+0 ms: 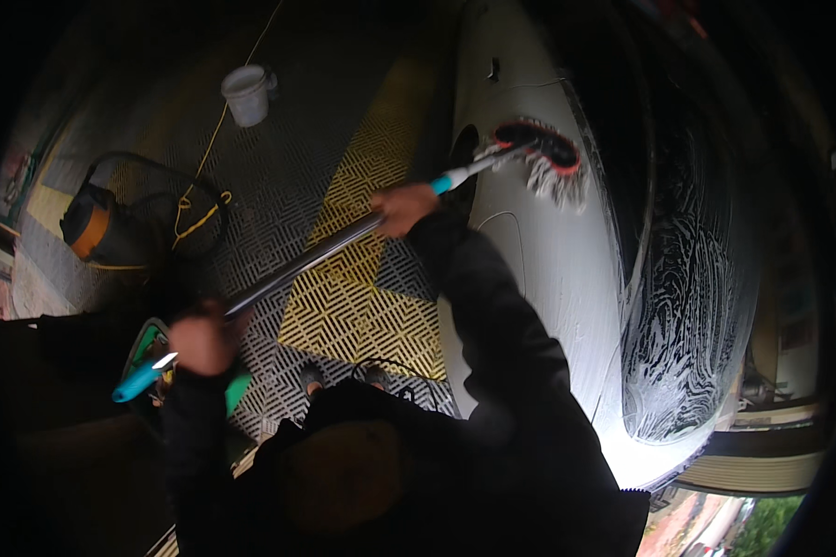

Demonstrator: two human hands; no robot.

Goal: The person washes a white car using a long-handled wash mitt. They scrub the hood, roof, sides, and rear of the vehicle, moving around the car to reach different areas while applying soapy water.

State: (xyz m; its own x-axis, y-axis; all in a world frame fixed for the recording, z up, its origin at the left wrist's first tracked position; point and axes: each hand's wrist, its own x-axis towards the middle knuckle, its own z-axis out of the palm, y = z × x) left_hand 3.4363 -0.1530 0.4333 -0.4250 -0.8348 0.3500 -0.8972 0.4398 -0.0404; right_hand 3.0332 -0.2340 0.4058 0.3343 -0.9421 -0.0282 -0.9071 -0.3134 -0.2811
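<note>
A long-handled car wash mop spans the view, its metal pole point(306, 261) running from lower left to upper right. My left hand point(200, 341) is wrapped around the pole close to its teal end grip point(136, 381). Farther up, my right hand point(407, 209) grips the pole just below a teal collar point(442, 184). The mop head point(540, 146), black and red with grey-white strands, lies against the side of a light-coloured car point(550, 257). Streaky foam covers the car's dark glass point(683, 348).
A white bucket point(246, 97) stands on the slatted grey and yellow floor tiles point(362, 306). To the left is a black and orange vacuum cleaner point(94, 223) with a hose, near a yellow cord point(205, 219). A green container point(139, 344) sits behind my left hand.
</note>
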